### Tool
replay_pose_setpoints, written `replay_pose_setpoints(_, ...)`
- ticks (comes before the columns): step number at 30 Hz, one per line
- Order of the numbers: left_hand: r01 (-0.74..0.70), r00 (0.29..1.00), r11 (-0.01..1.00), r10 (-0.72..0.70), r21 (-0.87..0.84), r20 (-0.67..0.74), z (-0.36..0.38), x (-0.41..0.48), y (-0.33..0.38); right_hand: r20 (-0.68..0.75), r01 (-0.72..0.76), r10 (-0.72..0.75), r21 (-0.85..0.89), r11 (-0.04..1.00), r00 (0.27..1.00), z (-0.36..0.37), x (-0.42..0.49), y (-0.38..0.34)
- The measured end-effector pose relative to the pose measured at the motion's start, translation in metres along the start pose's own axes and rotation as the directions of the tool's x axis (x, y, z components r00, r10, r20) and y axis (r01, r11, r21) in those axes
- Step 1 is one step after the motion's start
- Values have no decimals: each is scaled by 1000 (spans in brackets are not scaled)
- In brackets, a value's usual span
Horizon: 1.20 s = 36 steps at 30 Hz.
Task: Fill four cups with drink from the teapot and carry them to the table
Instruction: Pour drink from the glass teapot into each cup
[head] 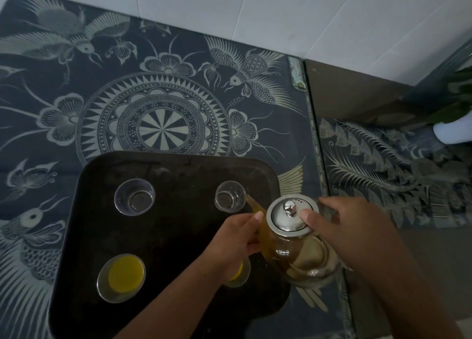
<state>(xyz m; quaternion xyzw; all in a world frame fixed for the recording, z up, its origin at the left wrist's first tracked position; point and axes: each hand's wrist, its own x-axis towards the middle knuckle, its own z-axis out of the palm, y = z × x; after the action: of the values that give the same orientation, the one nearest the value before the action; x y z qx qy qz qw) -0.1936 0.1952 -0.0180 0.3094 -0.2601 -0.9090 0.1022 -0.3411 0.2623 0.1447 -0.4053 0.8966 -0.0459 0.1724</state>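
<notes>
A glass teapot (304, 257) with a steel lid (290, 217) is tilted over a dark tray (173, 236), its spout touching the rim of the far right cup (229, 196). My right hand (342, 228) grips the pot, thumb pressed on the lid. My left hand (237, 241) holds the pot's front by the spout. The far left cup (134, 196) looks empty. The near left cup (121, 278) holds yellow drink. A fourth cup (238, 277) with yellow drink is mostly hidden under my left wrist.
The tray lies on a dark blue cloth (158, 103) patterned with birds and flowers. A glass-topped surface (383, 175) adjoins at the right, with a white pot and green plant (454, 124) at the far right. White floor tiles lie beyond.
</notes>
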Motion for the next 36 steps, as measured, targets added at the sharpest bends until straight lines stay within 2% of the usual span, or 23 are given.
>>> replay_pose_setpoints(15, 32, 999, 998, -31, -49, 11, 1, -2, -3, 41, 27, -25, -63, 998, 999, -4, 4, -6)
replay_pose_setpoints(25, 55, 998, 993, -54, -107, 17, -1, -2, -4, 20, 19, -18, -91, 996, 1000, -5, 6, -11)
replay_pose_setpoints(36, 96, 995, 979, -92, -180, 29, -2, -1, -7, 67, -7, 16, -128, 992, 998, -8, 10, -24)
